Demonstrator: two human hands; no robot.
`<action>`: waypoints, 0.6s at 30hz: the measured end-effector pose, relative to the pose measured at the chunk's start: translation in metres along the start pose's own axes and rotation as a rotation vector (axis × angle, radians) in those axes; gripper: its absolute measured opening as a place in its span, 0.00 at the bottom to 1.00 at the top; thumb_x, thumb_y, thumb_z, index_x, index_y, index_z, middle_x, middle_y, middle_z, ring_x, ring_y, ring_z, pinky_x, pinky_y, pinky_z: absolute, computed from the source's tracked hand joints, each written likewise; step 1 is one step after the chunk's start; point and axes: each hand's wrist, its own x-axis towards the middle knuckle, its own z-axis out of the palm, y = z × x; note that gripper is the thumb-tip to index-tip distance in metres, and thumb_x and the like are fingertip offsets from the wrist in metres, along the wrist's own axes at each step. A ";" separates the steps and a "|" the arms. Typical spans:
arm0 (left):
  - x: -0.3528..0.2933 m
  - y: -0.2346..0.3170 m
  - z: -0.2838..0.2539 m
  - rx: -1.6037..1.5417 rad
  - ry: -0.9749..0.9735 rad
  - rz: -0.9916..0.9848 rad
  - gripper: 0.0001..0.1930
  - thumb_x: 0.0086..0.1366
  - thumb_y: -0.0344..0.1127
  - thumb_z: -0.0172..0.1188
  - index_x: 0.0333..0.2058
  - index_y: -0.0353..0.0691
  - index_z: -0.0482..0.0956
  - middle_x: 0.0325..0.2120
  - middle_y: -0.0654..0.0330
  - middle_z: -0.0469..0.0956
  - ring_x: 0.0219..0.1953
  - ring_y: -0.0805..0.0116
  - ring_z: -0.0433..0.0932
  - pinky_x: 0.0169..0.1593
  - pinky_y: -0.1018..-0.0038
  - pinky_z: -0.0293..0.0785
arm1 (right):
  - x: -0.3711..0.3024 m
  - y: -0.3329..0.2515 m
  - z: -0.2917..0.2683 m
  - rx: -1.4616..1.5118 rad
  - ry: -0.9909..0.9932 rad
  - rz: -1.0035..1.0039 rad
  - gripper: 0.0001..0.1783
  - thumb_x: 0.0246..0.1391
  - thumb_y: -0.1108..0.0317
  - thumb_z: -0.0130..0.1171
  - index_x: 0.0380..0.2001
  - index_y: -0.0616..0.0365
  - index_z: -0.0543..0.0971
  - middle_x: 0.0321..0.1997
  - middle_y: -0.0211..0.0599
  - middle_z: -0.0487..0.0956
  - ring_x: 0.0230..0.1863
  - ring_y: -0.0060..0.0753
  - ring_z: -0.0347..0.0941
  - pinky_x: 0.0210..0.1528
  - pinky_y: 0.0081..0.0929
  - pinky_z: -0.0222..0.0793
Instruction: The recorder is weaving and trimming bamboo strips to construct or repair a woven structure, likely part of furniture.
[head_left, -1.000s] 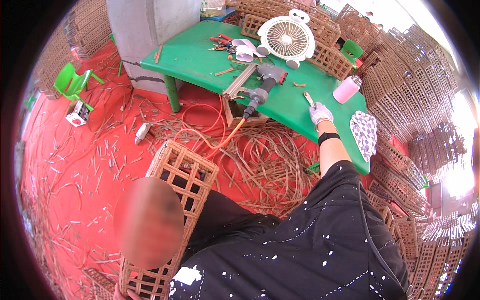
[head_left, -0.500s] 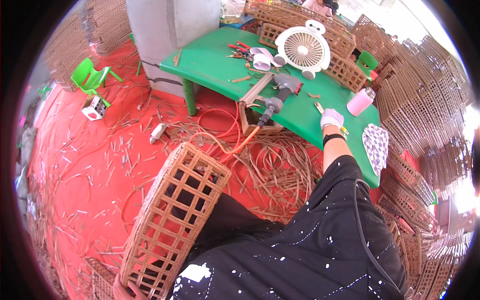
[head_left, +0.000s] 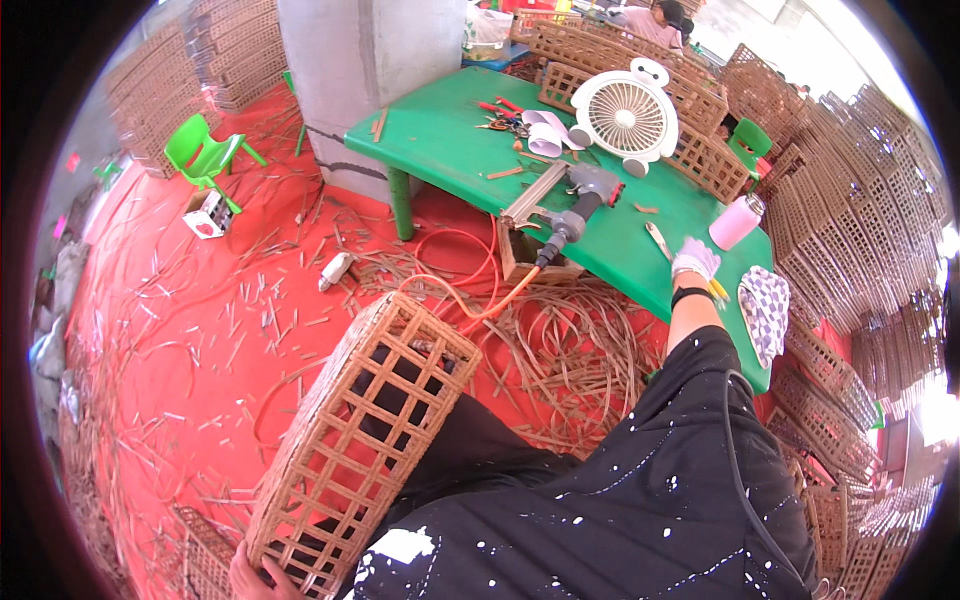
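A brown woven open-lattice basket (head_left: pixel 365 430) stands tilted against my leg, its grid side toward me. My bare left hand (head_left: pixel 262 578) is closed on its lower left corner. My right hand (head_left: pixel 695 262), in a pale glove with a black band at the wrist, is over the near right edge of the green table (head_left: pixel 440 110). Its fingers are curled, with a small yellow-handled tool (head_left: pixel 718 290) sticking out beside the wrist; the rest of that tool is hidden. Just beyond the fingers lies a narrow light-handled tool (head_left: pixel 657 240).
A nail gun (head_left: pixel 580 200) with an orange hose rests on the table, near a white fan (head_left: pixel 625 115), pink bottle (head_left: pixel 737 222) and checkered cloth (head_left: pixel 763 312). Cane strips (head_left: pixel 570 340) litter the red floor. Stacked baskets (head_left: pixel 840 200) rise at right; a green chair (head_left: pixel 200 150) stands left.
My right hand has shifted slightly right over the table, away from the light-handled tool, and the yellow-handled tool has moved with it. My left hand keeps its hold on the basket.
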 end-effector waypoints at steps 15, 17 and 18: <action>-0.007 -0.008 0.007 -0.007 -0.081 -0.059 0.18 0.68 0.34 0.53 0.55 0.34 0.74 0.48 0.50 0.76 0.52 0.48 0.71 0.60 0.56 0.62 | 0.017 -0.060 0.005 -0.014 -0.071 -0.330 0.14 0.62 0.57 0.56 0.40 0.50 0.85 0.57 0.42 0.79 0.57 0.48 0.77 0.54 0.42 0.74; -0.007 -0.008 0.007 -0.004 -0.076 -0.061 0.18 0.68 0.34 0.53 0.54 0.34 0.74 0.47 0.50 0.76 0.52 0.48 0.71 0.60 0.56 0.62 | 0.005 -0.058 -0.001 0.011 0.057 -0.381 0.13 0.62 0.58 0.57 0.34 0.50 0.87 0.55 0.42 0.80 0.56 0.47 0.78 0.53 0.40 0.75; -0.007 -0.008 0.007 0.000 -0.074 -0.063 0.18 0.68 0.34 0.53 0.54 0.34 0.74 0.47 0.50 0.76 0.52 0.48 0.71 0.60 0.56 0.62 | -0.003 -0.057 -0.004 -0.001 0.143 -0.389 0.13 0.62 0.58 0.57 0.35 0.50 0.87 0.54 0.42 0.80 0.54 0.47 0.79 0.52 0.40 0.76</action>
